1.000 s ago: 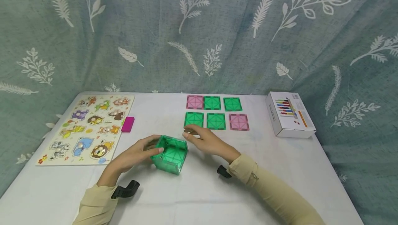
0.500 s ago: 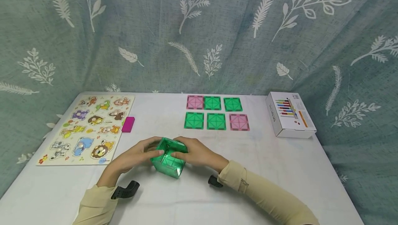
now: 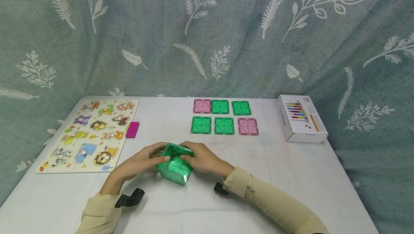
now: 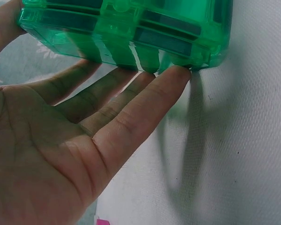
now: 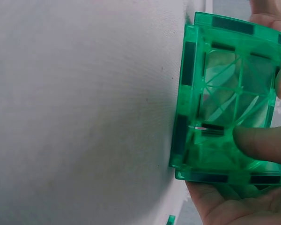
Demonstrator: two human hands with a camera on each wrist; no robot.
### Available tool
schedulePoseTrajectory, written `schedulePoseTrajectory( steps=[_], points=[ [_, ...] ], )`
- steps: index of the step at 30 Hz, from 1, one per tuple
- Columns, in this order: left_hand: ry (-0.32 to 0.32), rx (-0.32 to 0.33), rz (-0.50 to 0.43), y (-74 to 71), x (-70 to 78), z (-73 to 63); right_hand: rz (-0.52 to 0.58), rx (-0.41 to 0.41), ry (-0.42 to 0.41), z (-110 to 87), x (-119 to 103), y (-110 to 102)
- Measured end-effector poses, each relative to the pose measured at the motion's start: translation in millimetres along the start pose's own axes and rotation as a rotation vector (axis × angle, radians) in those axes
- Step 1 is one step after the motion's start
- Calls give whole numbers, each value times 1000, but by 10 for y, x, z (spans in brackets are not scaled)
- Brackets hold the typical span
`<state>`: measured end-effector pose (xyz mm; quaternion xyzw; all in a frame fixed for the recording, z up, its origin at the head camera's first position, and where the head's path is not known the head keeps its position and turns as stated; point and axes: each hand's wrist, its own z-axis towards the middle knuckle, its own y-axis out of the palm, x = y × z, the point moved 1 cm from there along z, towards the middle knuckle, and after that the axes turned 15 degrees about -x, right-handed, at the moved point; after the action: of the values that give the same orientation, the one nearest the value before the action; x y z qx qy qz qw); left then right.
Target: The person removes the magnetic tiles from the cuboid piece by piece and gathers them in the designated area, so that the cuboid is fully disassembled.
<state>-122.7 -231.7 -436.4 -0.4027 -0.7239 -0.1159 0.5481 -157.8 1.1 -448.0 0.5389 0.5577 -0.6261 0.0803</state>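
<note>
An open-topped box of translucent green magnetic tiles (image 3: 174,176) stands slightly turned on the white cloth. My left hand (image 3: 136,164) holds its left wall, thumb over the rim; in the left wrist view the fingertips (image 4: 180,72) touch the wall from outside. My right hand (image 3: 205,159) pinches the far right wall, thumb inside and fingers outside. The right wrist view shows the right thumb (image 5: 262,143) against the green tile and dark magnets along the tile edges. Beyond the box lie flat square magnetic tiles in two rows, several green (image 3: 224,126) and two pink (image 3: 248,126).
An animal peg puzzle board (image 3: 87,137) lies at the left, with a magenta block (image 3: 132,129) at its right edge. A white box with a printed abacus (image 3: 302,119) sits at the back right. A patterned curtain (image 3: 161,36) hangs behind the table.
My right hand has moved left and down from near the flat tiles and has taken hold of the green box's wall. The box has tilted slightly; my left hand has stayed on it.
</note>
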Motion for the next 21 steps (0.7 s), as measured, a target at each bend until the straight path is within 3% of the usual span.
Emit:
schedulePoseTrajectory(
  steps=[21],
  points=[
    [8, -15, 3, -6, -20, -19, 16, 2, 24, 11, -1, 34]
  ],
)
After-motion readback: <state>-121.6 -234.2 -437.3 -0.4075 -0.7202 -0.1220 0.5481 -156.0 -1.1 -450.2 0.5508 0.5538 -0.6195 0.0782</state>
